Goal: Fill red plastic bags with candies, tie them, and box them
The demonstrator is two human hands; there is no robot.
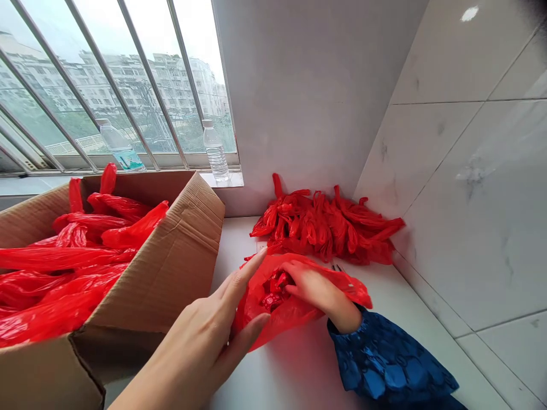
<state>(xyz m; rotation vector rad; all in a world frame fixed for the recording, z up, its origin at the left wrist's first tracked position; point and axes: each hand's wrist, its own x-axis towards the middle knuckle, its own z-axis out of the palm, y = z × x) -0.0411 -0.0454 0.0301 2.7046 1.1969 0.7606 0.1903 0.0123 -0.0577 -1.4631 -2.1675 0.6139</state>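
A thin red plastic bag (299,316) lies with its mouth spread on the white surface, and small shiny red-wrapped pieces (273,299) show inside it. My left hand (222,324) is at the bag's near left side, index finger stretched out and thumb spread apart from it. Its other fingers are mostly hidden. Reaching in from the right, my right hand (305,285) is inside the bag's mouth. Its fingers curl at the wrapped pieces, and the fingertips are partly hidden. A shiny blue sleeve (384,359) covers that forearm.
A cardboard box (179,250) full of red plastic bags (85,250) stands on the left. Behind the open bag, several knotted red bags (325,225) are heaped against the wall. Two clear bottles, one upright (216,151) and one leaning (119,145), are on the barred window's sill.
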